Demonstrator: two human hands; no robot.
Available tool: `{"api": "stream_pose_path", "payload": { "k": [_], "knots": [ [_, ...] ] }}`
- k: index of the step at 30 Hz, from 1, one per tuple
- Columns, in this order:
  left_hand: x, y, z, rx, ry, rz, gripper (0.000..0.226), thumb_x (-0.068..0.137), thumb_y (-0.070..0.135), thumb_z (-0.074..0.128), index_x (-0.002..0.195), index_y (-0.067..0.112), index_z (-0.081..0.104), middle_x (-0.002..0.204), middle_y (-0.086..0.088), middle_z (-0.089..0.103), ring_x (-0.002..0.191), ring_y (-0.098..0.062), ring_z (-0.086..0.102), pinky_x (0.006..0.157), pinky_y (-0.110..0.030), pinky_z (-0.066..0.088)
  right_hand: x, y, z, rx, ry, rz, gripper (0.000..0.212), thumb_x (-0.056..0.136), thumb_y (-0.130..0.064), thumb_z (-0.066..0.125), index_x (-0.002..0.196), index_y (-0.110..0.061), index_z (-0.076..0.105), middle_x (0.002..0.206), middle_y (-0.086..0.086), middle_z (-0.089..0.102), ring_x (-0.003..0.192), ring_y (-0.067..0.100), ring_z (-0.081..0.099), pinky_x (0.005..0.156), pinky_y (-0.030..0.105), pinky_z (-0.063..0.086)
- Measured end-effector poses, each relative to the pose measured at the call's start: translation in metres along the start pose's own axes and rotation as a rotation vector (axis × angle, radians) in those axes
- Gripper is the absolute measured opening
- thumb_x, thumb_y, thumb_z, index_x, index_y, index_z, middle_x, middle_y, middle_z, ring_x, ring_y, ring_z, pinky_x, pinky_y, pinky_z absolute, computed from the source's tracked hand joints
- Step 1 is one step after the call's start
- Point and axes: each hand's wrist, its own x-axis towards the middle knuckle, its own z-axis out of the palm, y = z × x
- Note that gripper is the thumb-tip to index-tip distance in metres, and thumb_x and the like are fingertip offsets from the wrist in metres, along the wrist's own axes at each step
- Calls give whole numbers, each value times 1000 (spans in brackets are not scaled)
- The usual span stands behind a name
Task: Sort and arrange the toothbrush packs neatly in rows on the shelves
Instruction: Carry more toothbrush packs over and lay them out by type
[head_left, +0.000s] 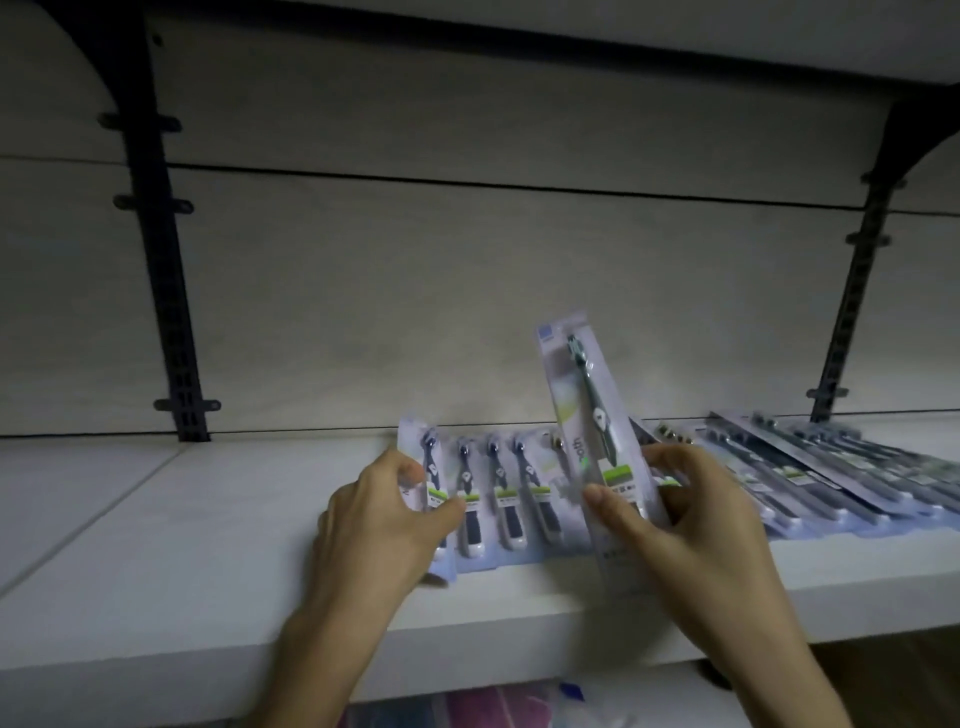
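Note:
Several toothbrush packs lie side by side in a row (498, 499) on the white shelf (182, 551). My left hand (374, 525) grips the leftmost pack (422, 467) of that row between thumb and fingers. My right hand (685, 540) pinches another pack (592, 415) by its lower part and holds it tilted nearly upright above the row. The pack shows a dark toothbrush with a green label. More packs (841, 467) lie overlapping in a slanted pile on the right of the shelf.
Black slotted uprights with brackets stand at the back left (171, 291) and back right (857, 291) against a pale panel wall. Another shelf (519, 31) hangs overhead. Below the shelf edge, pink and blue goods (467, 706) show dimly.

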Motion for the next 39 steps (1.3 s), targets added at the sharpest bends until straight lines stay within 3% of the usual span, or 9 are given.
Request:
{"api": "stream_pose_path", "payload": {
  "k": [3, 6, 11, 17, 22, 26, 30, 36, 39],
  "knots": [
    [1, 6, 9, 29, 7, -25, 37, 69, 49, 75, 95, 29, 58, 93, 10, 60, 76, -15, 55, 63, -26, 37, 13, 10, -8, -19, -34, -2, 36, 69, -36, 80, 94, -26, 56, 68, -8, 71, 59, 7, 67, 63, 42, 56],
    [3, 10, 12, 47, 21, -48, 35, 68, 49, 75, 92, 30, 58, 85, 13, 59, 74, -14, 53, 62, -27, 35, 22, 18, -13, -23, -55, -6, 35, 69, -38, 79, 91, -28, 54, 67, -7, 71, 59, 7, 66, 64, 41, 55],
    [6, 10, 10, 203, -18, -65, 35, 69, 60, 69, 80, 31, 52, 82, 16, 55, 86, -20, 56, 72, -29, 43, 31, 23, -12, -32, -99, -12, 35, 69, -38, 79, 92, -26, 56, 71, -15, 71, 60, 5, 67, 64, 40, 56],
    [4, 14, 5, 410, -39, -57, 33, 75, 65, 60, 92, 37, 55, 110, 6, 59, 113, -22, 46, 85, -29, 38, 34, 23, -7, -66, -87, -13, 38, 67, -44, 78, 94, -27, 57, 72, -10, 72, 66, 10, 69, 65, 42, 56],
    [4, 17, 5, 397, 11, 115, 33, 84, 56, 56, 109, 36, 55, 112, 7, 58, 110, -19, 47, 86, -29, 41, 26, 14, -6, -139, -25, -62, 33, 72, -35, 78, 94, -35, 52, 65, -15, 63, 74, 15, 67, 71, 37, 52],
    [-4, 25, 14, 295, 58, 322, 29, 86, 48, 56, 111, 35, 55, 113, 10, 55, 107, -16, 47, 84, -26, 38, 15, 16, -11, -177, 34, -68, 46, 79, -35, 72, 121, -26, 56, 90, -19, 53, 78, 3, 55, 73, 29, 45],
    [-15, 35, 30, 189, 50, 435, 24, 84, 43, 60, 105, 32, 60, 110, 9, 60, 106, -15, 49, 86, -27, 39, 4, 24, -30, -273, 143, -44, 45, 76, -42, 72, 117, -31, 58, 107, -7, 51, 91, 12, 55, 66, 8, 38],
    [-28, 66, 56, 136, 18, 523, 22, 84, 44, 58, 102, 32, 59, 108, 9, 60, 104, -14, 51, 84, -28, 39, -5, 31, -70, -268, 205, -7, 46, 75, -43, 73, 117, -29, 61, 109, -5, 58, 96, 10, 55, 76, 23, 39],
    [-35, 82, 69, 135, 19, 563, 21, 83, 44, 60, 100, 32, 60, 105, 9, 61, 102, -14, 52, 83, -28, 38, -4, 39, -89, -253, 240, 9, 42, 74, -41, 75, 112, -32, 59, 99, -5, 60, 93, 13, 57, 73, 27, 41]
  ]
}}
